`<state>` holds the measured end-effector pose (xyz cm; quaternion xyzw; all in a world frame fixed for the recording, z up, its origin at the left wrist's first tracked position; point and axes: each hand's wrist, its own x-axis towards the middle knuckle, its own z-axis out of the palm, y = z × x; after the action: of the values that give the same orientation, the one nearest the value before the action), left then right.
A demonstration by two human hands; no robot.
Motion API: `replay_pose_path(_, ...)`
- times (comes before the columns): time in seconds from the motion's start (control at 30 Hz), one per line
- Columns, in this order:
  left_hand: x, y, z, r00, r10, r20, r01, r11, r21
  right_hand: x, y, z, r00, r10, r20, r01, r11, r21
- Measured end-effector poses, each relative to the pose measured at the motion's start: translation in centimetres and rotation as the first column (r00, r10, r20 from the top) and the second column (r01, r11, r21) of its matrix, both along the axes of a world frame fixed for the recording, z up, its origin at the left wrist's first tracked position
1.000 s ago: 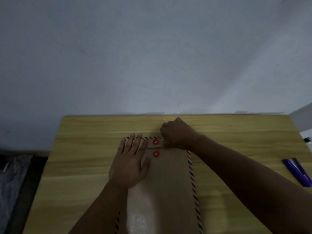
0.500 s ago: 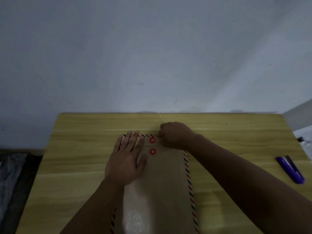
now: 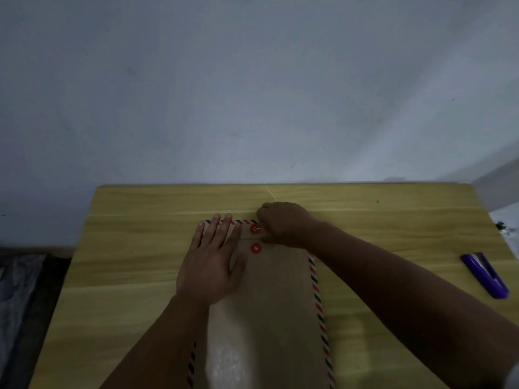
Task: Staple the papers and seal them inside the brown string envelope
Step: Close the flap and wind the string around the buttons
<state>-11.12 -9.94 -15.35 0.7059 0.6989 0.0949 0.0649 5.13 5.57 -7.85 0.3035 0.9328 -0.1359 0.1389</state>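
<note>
- Envelope (image 3: 275, 304), brown with a red-and-blue striped border, lies flat on the wooden counter (image 3: 126, 276), its long side running away from the person, flap end at the far side.
- Flap is folded down; upper red button (image 3: 255, 229) sits on the flap, lower red button (image 3: 255, 248) on the body just below it.
- Left hand (image 3: 210, 265) rests palm down on the envelope's upper left part, fingers (image 3: 214, 228) straight and slightly spread, tips reaching the far striped edge.
- Right hand (image 3: 283, 224) sits at the flap's right side, just beside the upper button, fingers curled together and pinching a thin pale string (image 3: 270, 191) that runs up from the hand toward the counter's far edge.
- Papers are not visible; whether they are inside cannot be told.
- Purple stapler (image 3: 486, 276) lies on the counter well apart to the right.
- Plain grey wall (image 3: 252, 94) stands behind the counter.
</note>
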Motion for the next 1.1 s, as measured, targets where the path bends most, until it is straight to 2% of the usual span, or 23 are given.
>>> replay_pose_path(0.1, 0.0, 0.0, 0.0, 1.000, -0.003, 0.016, 0.002, 1.000, 0.015, 1.0, 0.0, -0.2, 0.956, -0.222, -0.190, 0.189, 0.966, -0.177)
replay_pose_path(0.17, 0.1, 0.0, 0.0, 1.000, -0.003, 0.025, 0.002, 1.000, 0.025, 1.2, -0.1, -0.2, 0.909, -0.339, -0.244, 0.274, 0.924, -0.266)
replay_pose_path(0.23, 0.1, -0.1, 0.0, 1.000, -0.002, 0.022, 0.001, 1.000, 0.023, 1.0, -0.3, -0.1, 0.888, -0.386, -0.248, 0.302, 0.899, -0.317)
replay_pose_path(0.33, 0.0, 0.0, -0.1, 1.000, 0.000, -0.001, 0.000, 1.000, 0.009, 0.9, -0.6, 0.0, 0.903, -0.364, -0.227, 0.285, 0.905, -0.317)
replay_pose_path(0.43, 0.0, 0.0, -0.2, 1.000, -0.001, -0.004, 0.001, 1.000, 0.008, 1.6, -1.0, 0.4, 0.938, -0.275, -0.213, 0.233, 0.951, -0.202)
replay_pose_path(0.57, 0.0, -0.1, -0.2, 1.000, 0.003, -0.007, -0.003, 1.000, 0.010, 3.7, -1.7, 0.7, 0.978, -0.069, -0.199, 0.076, 0.997, 0.025)
replay_pose_path(0.7, 0.0, 0.0, -0.2, 1.000, 0.003, -0.010, -0.003, 1.000, 0.012, 5.8, -2.3, 0.9, 0.950, 0.127, -0.285, -0.042, 0.957, 0.287)
replay_pose_path(0.8, 0.1, -0.1, -0.2, 1.000, 0.004, -0.002, -0.004, 1.000, 0.014, 5.8, -3.3, 1.6, 0.893, 0.190, -0.408, -0.046, 0.940, 0.337)
replay_pose_path(0.9, 0.1, -0.1, -0.1, 1.000, 0.006, 0.000, -0.006, 1.000, 0.013, 4.5, -4.4, 2.3, 0.846, 0.101, -0.523, 0.002, 0.981, 0.193)
replay_pose_path(0.97, 0.0, -0.1, -0.1, 1.000, 0.001, -0.003, -0.001, 1.000, 0.007, 3.8, -5.2, 2.5, 0.776, -0.129, -0.617, 0.070, 0.990, -0.120)
replay_pose_path(1.03, 0.0, -0.1, -0.1, 1.000, -0.003, -0.007, 0.003, 1.000, -0.001, 3.4, -5.6, 2.2, 0.692, -0.379, -0.614, 0.106, 0.895, -0.433)
replay_pose_path(1.1, 0.0, -0.1, 0.0, 1.000, -0.001, -0.015, 0.001, 1.000, -0.005, 3.2, -5.6, 1.8, 0.686, -0.472, -0.554, 0.195, 0.853, -0.485)
